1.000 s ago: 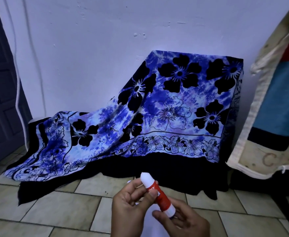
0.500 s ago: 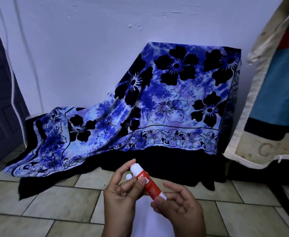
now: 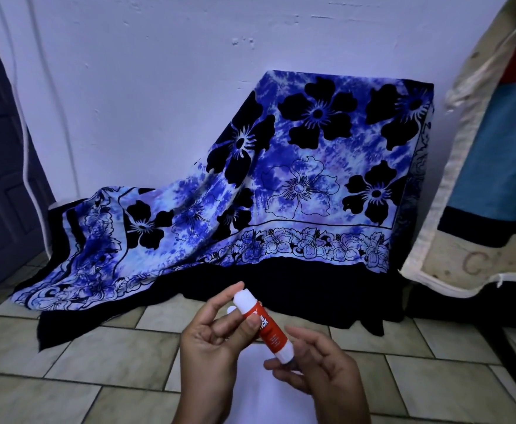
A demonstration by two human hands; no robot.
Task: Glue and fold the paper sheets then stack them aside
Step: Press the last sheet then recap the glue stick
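A person is holding a red-and-white glue stick (image 3: 264, 327) at a tilt over the tiled floor (image 3: 113, 356). The left hand (image 3: 217, 341) is pinching it just below the white cap, and the right hand (image 3: 321, 368) is pinching its white base. A white paper sheet (image 3: 250, 390) is lying beneath both hands, near the blue floral cloth (image 3: 296, 185).
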